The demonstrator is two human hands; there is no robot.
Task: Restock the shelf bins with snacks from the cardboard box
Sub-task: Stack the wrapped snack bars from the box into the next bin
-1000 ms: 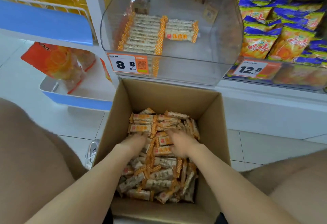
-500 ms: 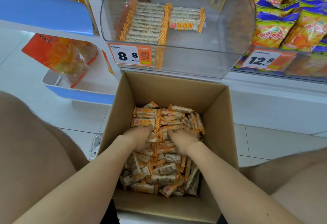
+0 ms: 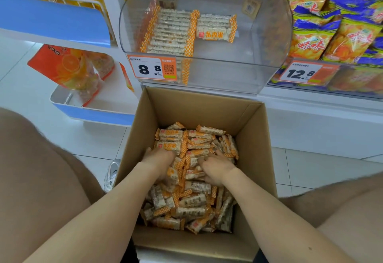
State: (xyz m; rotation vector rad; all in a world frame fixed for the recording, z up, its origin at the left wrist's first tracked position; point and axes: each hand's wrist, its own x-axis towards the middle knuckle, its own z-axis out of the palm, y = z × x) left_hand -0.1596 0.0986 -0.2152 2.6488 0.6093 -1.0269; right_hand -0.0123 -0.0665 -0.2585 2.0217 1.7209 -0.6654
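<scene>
Cardboard box (image 3: pixel 207 107) of orange-checked snack bars (image 3: pixel 192 200), left hand (image 3: pixel 158 159) and right hand (image 3: pixel 217 168) dug in, fingers buried, grip unclear

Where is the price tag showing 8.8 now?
In the head view, the 8.8 price tag sits on the front left of the clear bin, just above the far wall of the cardboard box.
</scene>
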